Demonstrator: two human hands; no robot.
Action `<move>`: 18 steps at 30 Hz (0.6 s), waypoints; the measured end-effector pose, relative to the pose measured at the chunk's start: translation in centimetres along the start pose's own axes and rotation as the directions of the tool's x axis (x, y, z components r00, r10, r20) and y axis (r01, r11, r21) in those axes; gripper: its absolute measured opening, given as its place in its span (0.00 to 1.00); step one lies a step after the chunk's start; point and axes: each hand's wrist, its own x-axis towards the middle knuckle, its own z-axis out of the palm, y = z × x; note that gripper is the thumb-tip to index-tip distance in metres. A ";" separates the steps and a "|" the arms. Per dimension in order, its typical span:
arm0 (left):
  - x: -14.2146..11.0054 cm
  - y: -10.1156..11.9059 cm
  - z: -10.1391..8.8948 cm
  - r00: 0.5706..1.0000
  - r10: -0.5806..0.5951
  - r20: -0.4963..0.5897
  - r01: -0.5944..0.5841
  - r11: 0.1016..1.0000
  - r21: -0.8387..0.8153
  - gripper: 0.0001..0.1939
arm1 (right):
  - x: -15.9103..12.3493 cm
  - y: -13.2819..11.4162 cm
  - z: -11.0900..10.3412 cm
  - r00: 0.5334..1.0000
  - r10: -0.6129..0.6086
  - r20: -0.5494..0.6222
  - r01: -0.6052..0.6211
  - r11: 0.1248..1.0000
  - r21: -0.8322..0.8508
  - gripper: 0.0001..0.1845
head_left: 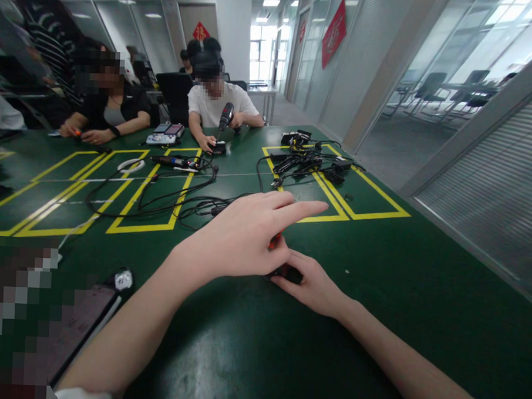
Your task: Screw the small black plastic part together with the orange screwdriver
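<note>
My left hand [251, 234] is closed above the table, its index finger stretched out to the right. Between its thumb and curled fingers shows a bit of an orange-red thing [273, 241], mostly hidden, so its kind cannot be told. Just below and to the right, my right hand [315, 281] grips a small dark block-like object [292, 275] at the table surface. My left hand covers part of that dark object. The two hands meet over it, and I cannot tell whether the orange-red thing touches it.
Black cables and adapters [298, 160] lie heaped at the back right. More cable [160, 201] loops across the yellow-taped green table [377, 275]. A phone [84, 327] rests at lower left. Across the table, a person in white [226, 101] holds a power drill [226, 116]; another person [115, 107] sits left.
</note>
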 end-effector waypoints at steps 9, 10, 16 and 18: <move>-0.1 0.0 0.0 1.000 -0.007 -0.003 0.007 1.000 -0.022 0.29 | 0.0 -0.1 -0.1 1.000 0.015 0.005 -0.015 1.000 0.000 0.06; -0.1 0.0 0.0 1.000 -0.006 -0.004 0.006 1.000 -0.025 0.29 | 0.0 -0.2 -0.1 1.000 0.013 0.005 -0.013 1.000 -0.001 0.06; 0.0 0.0 -0.1 1.000 -0.003 0.003 0.003 1.000 -0.019 0.27 | 0.0 -0.1 -0.1 1.000 0.014 0.003 -0.014 1.000 -0.002 0.06; 0.0 0.0 -0.1 1.000 0.000 0.003 0.000 1.000 -0.011 0.27 | 0.0 -0.1 -0.1 1.000 0.006 -0.001 -0.006 1.000 0.000 0.05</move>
